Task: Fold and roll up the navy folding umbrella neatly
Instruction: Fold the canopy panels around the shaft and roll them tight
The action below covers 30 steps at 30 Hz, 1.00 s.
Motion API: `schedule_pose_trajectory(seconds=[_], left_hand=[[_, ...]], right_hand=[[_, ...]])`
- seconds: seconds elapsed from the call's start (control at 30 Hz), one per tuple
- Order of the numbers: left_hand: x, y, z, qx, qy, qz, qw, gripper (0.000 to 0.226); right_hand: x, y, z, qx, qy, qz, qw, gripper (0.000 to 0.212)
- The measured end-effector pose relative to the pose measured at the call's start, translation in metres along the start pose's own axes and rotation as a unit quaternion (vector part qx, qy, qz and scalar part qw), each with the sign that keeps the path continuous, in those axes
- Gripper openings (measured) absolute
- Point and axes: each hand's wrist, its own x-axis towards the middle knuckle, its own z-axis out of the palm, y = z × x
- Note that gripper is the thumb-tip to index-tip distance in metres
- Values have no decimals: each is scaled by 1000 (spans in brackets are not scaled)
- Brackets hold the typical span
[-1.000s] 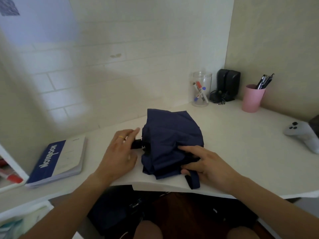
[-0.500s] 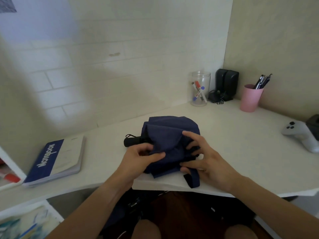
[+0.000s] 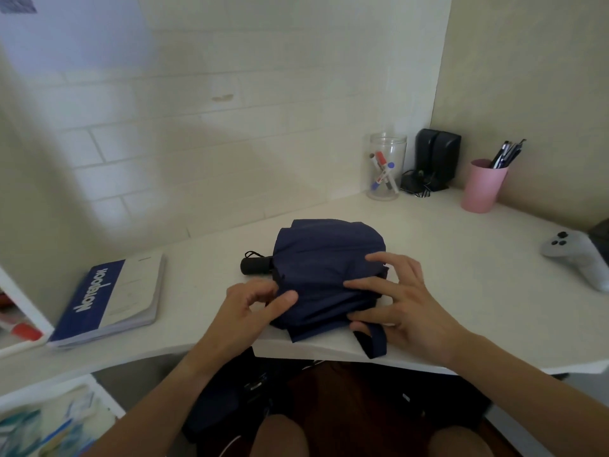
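The navy folding umbrella (image 3: pixel 326 258) lies collapsed on the white desk (image 3: pixel 461 291) near its front edge, canopy loosely bunched in folds. Its black handle (image 3: pixel 255 265) sticks out to the left with a small cord loop. A navy closing strap (image 3: pixel 375 341) hangs over the desk edge. My left hand (image 3: pixel 247 315) sits at the canopy's left edge, thumb on the fabric and fingers curled against it. My right hand (image 3: pixel 408 308) covers the right end, fingers spread on top of the folds and thumb under them beside the strap.
A blue and white notebook (image 3: pixel 112 298) lies to the left. At the back right stand a clear jar of markers (image 3: pixel 385 169), black speakers (image 3: pixel 435 159) and a pink cup of pens (image 3: pixel 482 186). A grey game controller (image 3: pixel 573 255) rests at the far right.
My left hand left the handle area and came onto the canopy's near left edge. My right hand's fingers spread up over the folds. The canopy is bunched more compactly.
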Motion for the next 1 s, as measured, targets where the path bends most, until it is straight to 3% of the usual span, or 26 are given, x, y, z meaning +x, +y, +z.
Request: schedule_pose_trajectory(seconds=[0.1, 0.23, 0.37, 0.43, 0.5, 0.53, 0.6, 0.63, 0.7, 0.87, 1.0], left_hand=[[0, 16, 11, -27, 61, 10, 998, 52], [1, 19, 10, -144, 152, -107, 972, 34], [-6, -1, 6, 71, 182, -148, 970, 38], [-9, 4, 10, 158, 219, -110, 957, 21], [-8, 19, 17, 221, 267, 56, 936, 20], [-6, 28, 19, 227, 248, 164, 927, 19], [-2, 41, 24, 257, 89, 286, 919, 25], [0, 39, 27, 304, -2, 279, 911, 39], [3, 24, 28, 383, -102, 218, 892, 62], [13, 17, 25, 328, -126, 166, 921, 67], [23, 13, 26, 309, -120, 142, 933, 47]], right_hand=[[0, 1, 5, 13, -27, -18, 999, 20], [-6, 6, 0, 37, -26, -7, 999, 20], [-13, 12, 0, 57, -44, -9, 997, 17], [-14, 13, 2, 56, -54, -20, 997, 18], [-13, 13, 1, 61, -60, -18, 996, 20], [-12, 13, 0, 62, -64, -17, 996, 21], [-11, 13, -1, 63, -72, -16, 995, 20], [-11, 13, -2, 67, -74, -13, 995, 20], [-6, 10, -7, 79, -75, -6, 994, 22], [36, 2, -17, 114, -74, -1, 991, 20], [56, -1, -12, 148, -103, 25, 983, 17]])
